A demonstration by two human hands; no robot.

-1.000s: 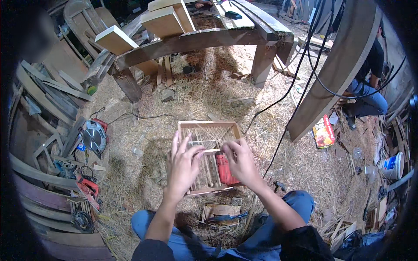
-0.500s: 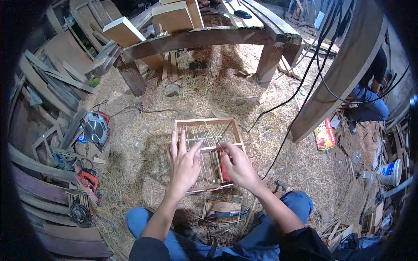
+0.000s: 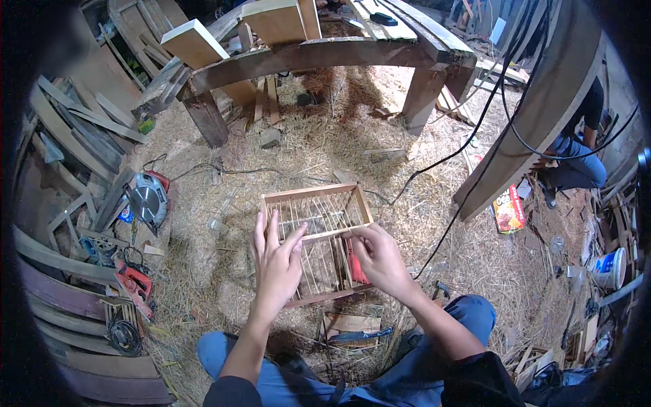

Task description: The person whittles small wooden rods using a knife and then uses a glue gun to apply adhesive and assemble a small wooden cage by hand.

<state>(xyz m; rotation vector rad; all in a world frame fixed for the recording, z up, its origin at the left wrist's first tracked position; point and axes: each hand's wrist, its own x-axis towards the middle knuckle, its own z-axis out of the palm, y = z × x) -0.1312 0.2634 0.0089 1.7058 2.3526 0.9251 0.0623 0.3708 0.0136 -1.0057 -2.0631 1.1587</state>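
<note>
While R hand point(image 3: 381, 261) touches wood frame point(image 3: 325, 235), red/yellow pkg point(image 3: 508, 210) shows lettering.

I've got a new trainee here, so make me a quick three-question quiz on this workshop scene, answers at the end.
1. True or false: the circular saw lies to the left of the slatted wooden cage.
2. Which hand is nearer the right end of the cage's middle rail? A) left B) right
3. Fill the gap: the circular saw and the plastic bucket are on ____ sides of the cage.

Key: 1. True. 2. B, the right hand. 3. Opposite.
</note>
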